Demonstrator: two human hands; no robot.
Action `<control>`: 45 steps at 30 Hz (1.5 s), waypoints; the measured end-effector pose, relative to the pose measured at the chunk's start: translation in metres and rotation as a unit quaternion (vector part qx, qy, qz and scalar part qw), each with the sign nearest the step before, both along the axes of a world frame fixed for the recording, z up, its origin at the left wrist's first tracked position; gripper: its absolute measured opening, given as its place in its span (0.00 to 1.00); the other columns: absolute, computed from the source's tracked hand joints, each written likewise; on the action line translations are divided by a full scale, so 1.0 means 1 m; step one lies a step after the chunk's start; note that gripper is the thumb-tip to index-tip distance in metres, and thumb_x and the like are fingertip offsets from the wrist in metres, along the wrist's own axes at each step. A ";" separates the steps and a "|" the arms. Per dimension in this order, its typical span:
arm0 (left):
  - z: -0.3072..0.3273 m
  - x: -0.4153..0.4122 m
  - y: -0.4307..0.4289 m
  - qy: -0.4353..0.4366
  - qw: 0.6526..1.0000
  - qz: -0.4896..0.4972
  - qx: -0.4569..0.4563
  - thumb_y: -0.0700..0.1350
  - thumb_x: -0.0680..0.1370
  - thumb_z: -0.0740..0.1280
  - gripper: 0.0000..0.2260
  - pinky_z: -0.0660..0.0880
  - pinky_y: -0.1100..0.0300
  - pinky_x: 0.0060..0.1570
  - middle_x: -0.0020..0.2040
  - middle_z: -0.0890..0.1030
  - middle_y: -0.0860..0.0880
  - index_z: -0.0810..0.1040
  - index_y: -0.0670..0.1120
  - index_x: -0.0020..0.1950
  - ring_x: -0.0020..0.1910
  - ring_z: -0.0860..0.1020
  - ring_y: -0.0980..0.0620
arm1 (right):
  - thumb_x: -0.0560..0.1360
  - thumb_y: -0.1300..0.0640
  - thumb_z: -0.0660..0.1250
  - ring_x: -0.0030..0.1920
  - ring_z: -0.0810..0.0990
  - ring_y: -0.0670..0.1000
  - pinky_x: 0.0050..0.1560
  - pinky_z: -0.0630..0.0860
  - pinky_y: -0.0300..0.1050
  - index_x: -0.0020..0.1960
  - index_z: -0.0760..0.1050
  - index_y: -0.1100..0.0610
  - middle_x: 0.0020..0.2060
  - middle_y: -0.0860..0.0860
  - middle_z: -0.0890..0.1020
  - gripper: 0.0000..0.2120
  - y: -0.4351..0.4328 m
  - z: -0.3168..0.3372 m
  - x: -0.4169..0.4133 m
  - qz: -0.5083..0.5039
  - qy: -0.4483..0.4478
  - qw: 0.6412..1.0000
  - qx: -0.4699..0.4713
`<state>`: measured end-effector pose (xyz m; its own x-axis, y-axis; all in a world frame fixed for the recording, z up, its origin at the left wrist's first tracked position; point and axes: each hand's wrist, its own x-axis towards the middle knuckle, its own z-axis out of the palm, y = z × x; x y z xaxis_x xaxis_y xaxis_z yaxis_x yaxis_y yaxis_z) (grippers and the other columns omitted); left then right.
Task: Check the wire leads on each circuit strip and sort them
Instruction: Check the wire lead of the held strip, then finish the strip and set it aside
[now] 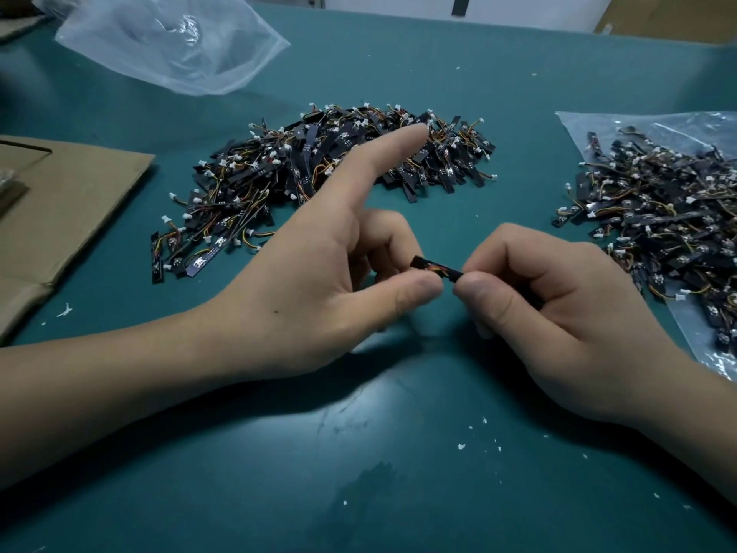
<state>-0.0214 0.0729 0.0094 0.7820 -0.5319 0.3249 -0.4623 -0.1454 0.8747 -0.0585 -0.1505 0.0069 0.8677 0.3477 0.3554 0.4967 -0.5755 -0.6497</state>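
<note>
Circuit strip (436, 269), one, pinched between left hand (319, 297) and right hand (558, 313).

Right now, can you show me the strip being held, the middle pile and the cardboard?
held strip (436, 268): head view, its exposed middle.
middle pile (279, 169): head view, left of centre.
cardboard (71, 201): head view, flat top.

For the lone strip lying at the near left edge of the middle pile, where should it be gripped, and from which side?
Pinch the strip across its two long edges at the bare near end, coming from above. It lies flat on the table at the edge of the pile, and its wires seem to sit at the far end, so this leaves the leads free for checking.
</note>
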 end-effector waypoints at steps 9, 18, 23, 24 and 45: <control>0.001 0.000 0.000 0.106 0.992 -0.063 0.013 0.44 0.72 0.79 0.27 0.81 0.55 0.35 0.38 0.87 0.48 0.73 0.53 0.67 0.32 0.82 0.47 | 0.81 0.48 0.64 0.28 0.74 0.50 0.30 0.70 0.43 0.44 0.75 0.50 0.28 0.50 0.77 0.09 0.000 -0.002 -0.002 -0.004 -0.029 1.000 -0.001; -0.001 -0.001 -0.002 -0.012 0.998 0.005 0.066 0.43 0.82 0.68 0.04 0.78 0.53 0.34 0.39 0.86 0.57 0.82 0.47 0.50 0.34 0.82 0.56 | 0.80 0.48 0.65 0.27 0.73 0.50 0.28 0.68 0.39 0.42 0.76 0.50 0.28 0.50 0.76 0.09 0.001 -0.001 -0.001 0.006 -0.002 1.000 0.010; 0.000 -0.002 0.000 -0.014 0.997 0.014 0.069 0.45 0.81 0.68 0.04 0.77 0.50 0.34 0.41 0.86 0.55 0.82 0.48 0.50 0.36 0.83 0.50 | 0.81 0.48 0.61 0.26 0.72 0.49 0.28 0.69 0.44 0.37 0.73 0.51 0.26 0.51 0.74 0.14 0.001 -0.001 0.000 0.035 0.029 0.999 -0.014; 0.001 -0.001 0.000 -0.002 0.997 0.008 0.073 0.45 0.81 0.67 0.04 0.78 0.49 0.35 0.41 0.87 0.54 0.82 0.48 0.50 0.36 0.83 0.50 | 0.81 0.49 0.61 0.26 0.71 0.50 0.29 0.69 0.46 0.37 0.72 0.51 0.25 0.52 0.74 0.15 0.000 -0.002 0.000 0.034 0.022 0.999 -0.022; 0.004 -0.003 0.000 -0.066 0.992 -0.002 0.109 0.43 0.81 0.67 0.05 0.79 0.54 0.39 0.38 0.85 0.56 0.81 0.48 0.47 0.39 0.85 0.55 | 0.81 0.50 0.60 0.26 0.70 0.52 0.30 0.69 0.51 0.34 0.72 0.55 0.25 0.54 0.72 0.18 -0.002 -0.001 0.001 0.053 0.031 0.998 -0.021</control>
<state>-0.0240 0.0731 0.0135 0.7382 -0.6036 0.3012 -0.5718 -0.3229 0.7542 -0.0578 -0.1527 0.0063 0.8449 0.4530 0.2846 0.5159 -0.5490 -0.6576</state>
